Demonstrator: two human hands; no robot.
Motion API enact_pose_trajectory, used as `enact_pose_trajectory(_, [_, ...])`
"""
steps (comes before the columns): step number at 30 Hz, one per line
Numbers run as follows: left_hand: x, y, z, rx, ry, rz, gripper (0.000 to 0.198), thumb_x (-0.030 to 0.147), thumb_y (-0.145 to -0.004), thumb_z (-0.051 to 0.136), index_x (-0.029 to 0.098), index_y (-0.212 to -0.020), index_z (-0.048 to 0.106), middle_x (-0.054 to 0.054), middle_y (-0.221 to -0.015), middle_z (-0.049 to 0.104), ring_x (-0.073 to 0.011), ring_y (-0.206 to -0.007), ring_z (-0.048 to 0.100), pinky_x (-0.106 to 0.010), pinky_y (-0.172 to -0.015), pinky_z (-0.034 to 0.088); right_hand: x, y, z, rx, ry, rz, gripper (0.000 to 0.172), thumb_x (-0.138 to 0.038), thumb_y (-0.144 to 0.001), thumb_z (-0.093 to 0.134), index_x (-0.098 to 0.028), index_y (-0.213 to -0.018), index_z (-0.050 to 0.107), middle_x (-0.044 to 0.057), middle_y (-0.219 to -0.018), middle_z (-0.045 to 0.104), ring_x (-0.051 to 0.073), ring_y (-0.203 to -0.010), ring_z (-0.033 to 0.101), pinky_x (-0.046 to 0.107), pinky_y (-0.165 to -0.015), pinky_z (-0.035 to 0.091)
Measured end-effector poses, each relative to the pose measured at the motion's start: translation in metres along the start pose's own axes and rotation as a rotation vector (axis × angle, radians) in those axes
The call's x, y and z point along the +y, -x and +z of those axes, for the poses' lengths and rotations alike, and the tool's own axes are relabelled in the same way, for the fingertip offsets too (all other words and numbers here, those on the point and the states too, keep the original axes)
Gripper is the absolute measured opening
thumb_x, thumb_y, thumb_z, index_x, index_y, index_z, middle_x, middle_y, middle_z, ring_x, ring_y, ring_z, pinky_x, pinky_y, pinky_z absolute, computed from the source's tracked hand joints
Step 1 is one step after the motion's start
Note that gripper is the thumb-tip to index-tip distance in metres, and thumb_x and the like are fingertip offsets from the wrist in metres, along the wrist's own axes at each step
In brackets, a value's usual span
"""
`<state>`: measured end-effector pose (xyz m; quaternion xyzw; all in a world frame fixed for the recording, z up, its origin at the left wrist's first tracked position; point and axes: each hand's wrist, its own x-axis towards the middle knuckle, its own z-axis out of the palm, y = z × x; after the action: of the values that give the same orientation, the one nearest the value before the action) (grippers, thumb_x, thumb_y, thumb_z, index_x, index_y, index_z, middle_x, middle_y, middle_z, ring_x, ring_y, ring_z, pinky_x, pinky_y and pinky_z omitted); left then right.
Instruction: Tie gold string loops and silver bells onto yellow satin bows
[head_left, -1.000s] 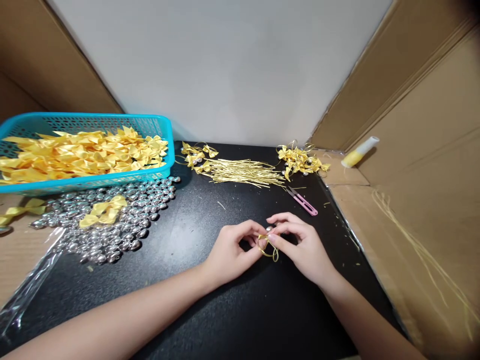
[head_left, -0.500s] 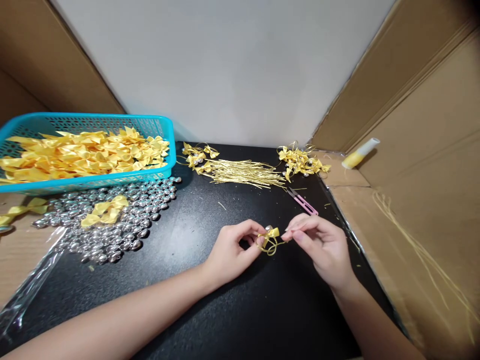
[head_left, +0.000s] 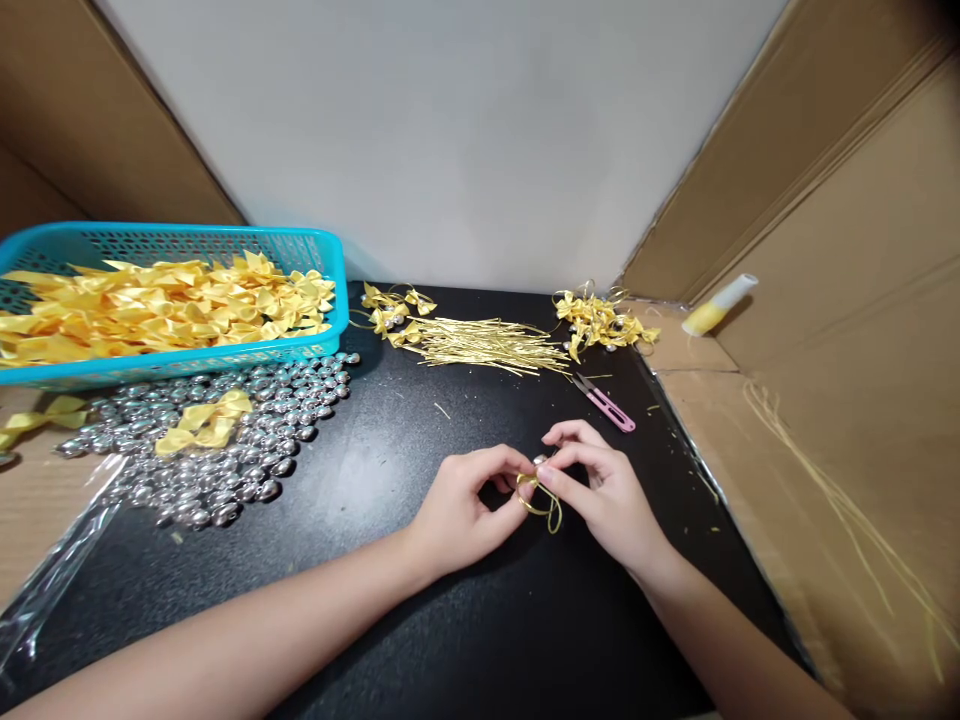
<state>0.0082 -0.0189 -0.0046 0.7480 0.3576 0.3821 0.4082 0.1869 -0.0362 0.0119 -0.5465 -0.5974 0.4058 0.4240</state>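
Above the black tabletop, my left hand (head_left: 476,500) pinches a small yellow ribbon bow (head_left: 527,480) between thumb and forefinger. Looped gold cord (head_left: 555,515) hangs below the bow, and a silver bell-like bead (head_left: 539,461) shows at its top. My right hand (head_left: 600,490) has its thumb and forefinger closed at the same bow and cord, its fingertips close to those of my left hand. Fingers cover much of the bow. Beyond the hands lie gold cord pieces (head_left: 487,343) in a bundle, and pink-handled thread snips (head_left: 606,402).
A blue basket (head_left: 341,290) full of yellow bows stands at the left. Silver beads (head_left: 247,470) spread in front of it, with loose bows (head_left: 206,422) on top. Beaded bows (head_left: 604,322) are heaped at the back right, near a white-and-yellow tube (head_left: 720,305) on cardboard.
My right hand has moved left, from the cord's end to the bow beside my left fingertips. The cord loop has shifted and hangs lower. My left hand stays almost still.
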Motion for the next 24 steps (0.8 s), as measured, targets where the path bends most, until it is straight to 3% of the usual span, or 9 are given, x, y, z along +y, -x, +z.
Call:
enact_pose_trajectory(6, [0.0016,-0.0008,-0.0001,0.024,-0.006,0.003,0.009,0.015,-0.080,0.058,0.015,-0.085,0.066,-0.001,-0.071,0.070,-0.0104,-0.061,0.062,-0.020,-0.062,0.050,0.0011,-0.0002,0.0032,0.025,0.007,-0.024,0.013,-0.028,-0.076,0.070,-0.020,-0.066,0.070,0.006,-0.096,0.057,0.022,-0.094,0.056,0.041,-0.090,0.042])
enact_pose_trajectory(17, [-0.0031,-0.0010,-0.0006,0.001,0.037,-0.084,0.014,0.027,-0.086,0.060,0.017,-0.084,0.069,-0.002,-0.072,0.072,-0.0120,-0.063,0.064,-0.021,-0.062,0.049,-0.0036,0.0034,0.0069,0.130,0.201,-0.222,0.008,-0.023,-0.076,0.072,-0.027,-0.070,0.075,0.005,-0.088,0.064,0.022,-0.090,0.056,0.040,-0.083,0.046])
enact_pose_trajectory(24, [-0.0064,0.0017,-0.0004,-0.001,0.074,-0.118,0.014,0.027,-0.086,0.062,0.017,-0.083,0.070,-0.001,-0.073,0.072,-0.0113,-0.063,0.063,-0.020,-0.061,0.049,-0.0022,0.0009,0.0053,0.101,0.224,-0.215,0.008,-0.022,-0.077,0.071,-0.027,-0.074,0.077,0.005,-0.091,0.066,0.022,-0.092,0.057,0.040,-0.084,0.046])
